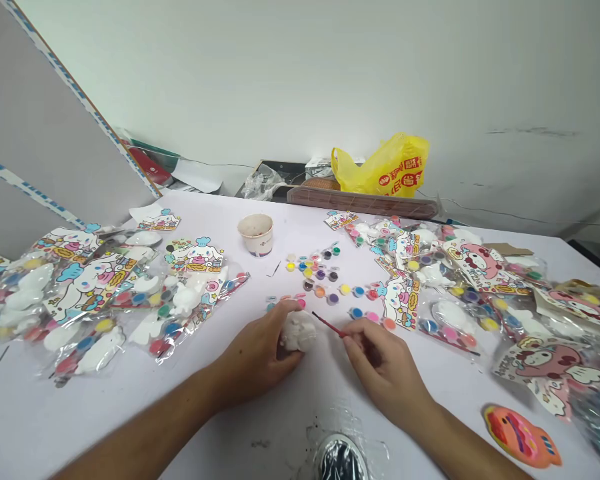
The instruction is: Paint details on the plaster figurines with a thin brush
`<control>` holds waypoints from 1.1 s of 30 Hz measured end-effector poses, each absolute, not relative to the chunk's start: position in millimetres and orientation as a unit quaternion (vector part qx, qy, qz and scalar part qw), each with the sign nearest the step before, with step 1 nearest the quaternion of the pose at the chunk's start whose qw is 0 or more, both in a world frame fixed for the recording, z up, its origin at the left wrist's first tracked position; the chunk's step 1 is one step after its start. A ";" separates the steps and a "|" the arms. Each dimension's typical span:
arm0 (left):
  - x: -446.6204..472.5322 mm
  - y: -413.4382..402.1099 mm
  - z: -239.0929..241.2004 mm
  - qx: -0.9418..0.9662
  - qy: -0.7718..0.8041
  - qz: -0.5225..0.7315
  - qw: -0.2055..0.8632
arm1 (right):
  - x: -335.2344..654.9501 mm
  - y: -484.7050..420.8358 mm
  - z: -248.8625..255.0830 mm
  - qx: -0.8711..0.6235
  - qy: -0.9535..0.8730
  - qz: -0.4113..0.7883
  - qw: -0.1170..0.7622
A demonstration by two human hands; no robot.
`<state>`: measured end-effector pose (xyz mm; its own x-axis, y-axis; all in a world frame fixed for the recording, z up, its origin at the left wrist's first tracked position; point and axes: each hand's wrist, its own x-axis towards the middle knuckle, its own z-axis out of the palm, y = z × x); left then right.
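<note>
My left hand (263,353) is wrapped round a white plaster figure (299,332), whose moulded front faces up and to the right. In my right hand (375,363) a thin red paintbrush (331,325) is pinched, its dark tip just right of the figure and apparently apart from it. Beyond both hands lie small round paint pots (320,275) in yellow, blue, black, purple, pink and other colours. Farther back stands a white paper cup (257,235) with stains inside its rim. No paint shows on the visible side of the figure.
Clear packs of white figures and paint pots lie at left (85,287) and right (450,287). A painted fish-shaped piece (523,437) rests at front right. A dark round object (341,460) is at the near edge. A yellow plastic bag (385,170) stands by the wall.
</note>
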<state>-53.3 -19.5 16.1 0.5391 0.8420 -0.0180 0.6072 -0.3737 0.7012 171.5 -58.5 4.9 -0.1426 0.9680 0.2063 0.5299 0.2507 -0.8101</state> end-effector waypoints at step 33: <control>-54.8 -22.0 19.5 0.817 0.459 0.111 0.331 | 181.5 -46.1 -4.1 -0.548 -0.541 0.444 0.459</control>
<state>-54.8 -22.0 19.5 0.5546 0.8230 -0.1231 0.6761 -0.3595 0.6431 181.5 -46.1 -4.1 0.0208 0.9997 0.0095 0.1844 0.0055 -0.9828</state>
